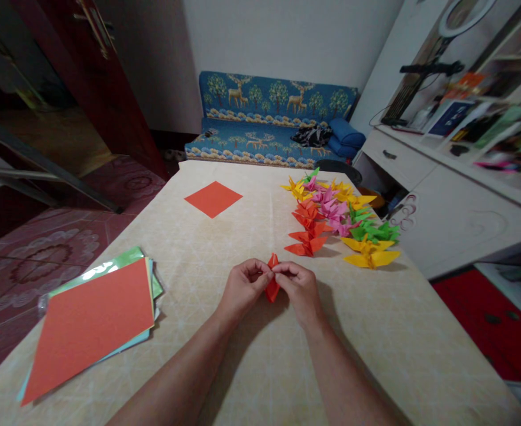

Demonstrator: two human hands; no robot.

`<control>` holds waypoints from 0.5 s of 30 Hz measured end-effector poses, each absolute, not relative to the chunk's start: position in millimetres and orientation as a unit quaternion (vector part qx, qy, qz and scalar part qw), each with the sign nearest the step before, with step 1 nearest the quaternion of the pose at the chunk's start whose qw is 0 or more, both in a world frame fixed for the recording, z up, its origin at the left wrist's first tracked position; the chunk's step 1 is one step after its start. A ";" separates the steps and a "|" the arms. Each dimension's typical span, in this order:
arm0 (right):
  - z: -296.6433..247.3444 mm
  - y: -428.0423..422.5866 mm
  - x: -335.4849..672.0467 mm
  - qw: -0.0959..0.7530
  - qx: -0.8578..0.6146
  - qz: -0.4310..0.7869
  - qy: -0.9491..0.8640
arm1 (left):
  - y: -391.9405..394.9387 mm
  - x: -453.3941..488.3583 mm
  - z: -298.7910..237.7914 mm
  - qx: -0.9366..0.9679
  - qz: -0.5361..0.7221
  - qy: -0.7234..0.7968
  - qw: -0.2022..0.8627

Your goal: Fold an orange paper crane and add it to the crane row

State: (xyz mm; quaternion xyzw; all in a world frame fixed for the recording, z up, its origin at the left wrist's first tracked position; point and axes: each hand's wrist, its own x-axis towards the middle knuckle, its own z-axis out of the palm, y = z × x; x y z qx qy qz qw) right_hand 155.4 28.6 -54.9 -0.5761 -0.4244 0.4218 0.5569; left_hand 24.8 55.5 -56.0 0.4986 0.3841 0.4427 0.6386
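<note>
Between my two hands is a small piece of folded red paper (272, 291), narrow and diamond-shaped, its pointed ends running away from and toward me. My left hand (248, 285) pinches its left side with thumb and fingertips. On the other side, my right hand (299, 287) pinches the paper the same way, and the thumbs almost meet over its middle. Fingers cover part of the folds. Just beyond, to the right, stand several folded red paper cranes (308, 236).
More cranes, such as a yellow one (371, 254), group at the table's right side. A square red sheet (213, 199) lies farther off. At left rests a stack of coloured paper (94, 325). A patterned sofa (260, 139) stands behind the table (225, 242).
</note>
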 end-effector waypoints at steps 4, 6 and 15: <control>-54.6 27.8 153.8 0.568 -0.566 0.421 -0.424 | 57.3 27.0 -61.8 0.476 0.465 0.362 0.653; -54.5 27.2 153.5 0.581 -0.557 0.428 -0.410 | 58.7 27.0 -61.8 0.465 0.474 0.358 0.656; -60.6 27.6 157.2 0.574 -0.562 0.438 -0.402 | 59.1 26.4 -56.7 0.438 0.493 0.339 0.671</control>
